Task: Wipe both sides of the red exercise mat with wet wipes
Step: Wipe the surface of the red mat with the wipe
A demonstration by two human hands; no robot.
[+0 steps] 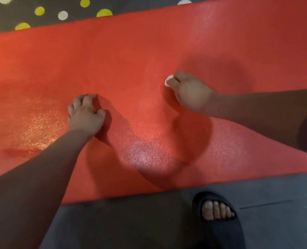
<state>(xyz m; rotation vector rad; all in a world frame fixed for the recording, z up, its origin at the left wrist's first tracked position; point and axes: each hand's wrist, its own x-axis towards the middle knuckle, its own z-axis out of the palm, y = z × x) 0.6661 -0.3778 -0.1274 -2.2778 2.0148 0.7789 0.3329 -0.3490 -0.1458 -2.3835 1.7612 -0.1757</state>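
1. Broadly, the red mat lies flat, long axis running left to right.
2. Left hand braces on it, fingers curled, holding nothing.
3. Right hand, further right, grips the wet wipe, which pokes out leftward.

The bare left forearm reaches in from the lower left with a straight wrist. The left grip is clawed, its curled fingertips and thumb planted on the red foam exercise mat. The right forearm enters from the right edge. The right grip, blurred and knuckles up, curls its fingers round a small white wet wipe.
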